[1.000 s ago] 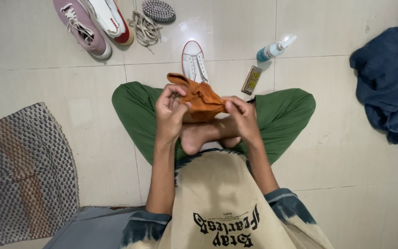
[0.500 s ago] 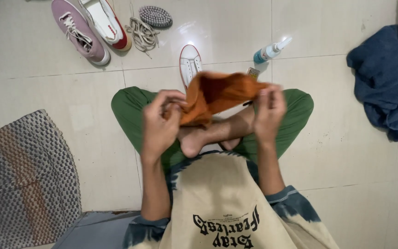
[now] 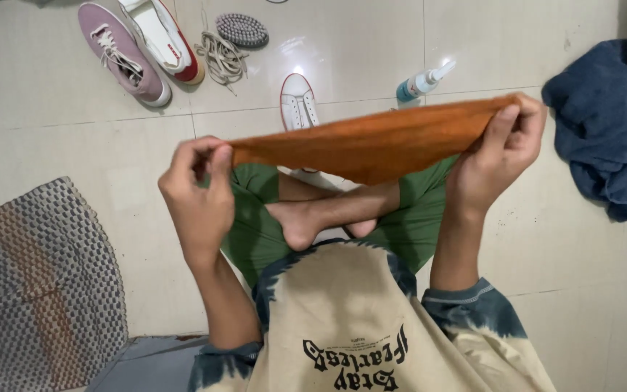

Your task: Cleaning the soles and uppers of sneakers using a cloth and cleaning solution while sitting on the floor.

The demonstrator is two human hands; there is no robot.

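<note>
Orange terry cloth (image 3: 371, 141), taut band between left hand (image 3: 196, 190) and right hand (image 3: 498, 152).

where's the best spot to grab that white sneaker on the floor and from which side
Take the white low-top sneaker by the sides of its toe half, coming straight down from above. It lies flat on the tiled floor, sole down, with its toe pointing away from the person. Its heel end is hidden behind the stretched orange cloth held between the left hand and right hand, so the heel is likely harder to reach.
</note>
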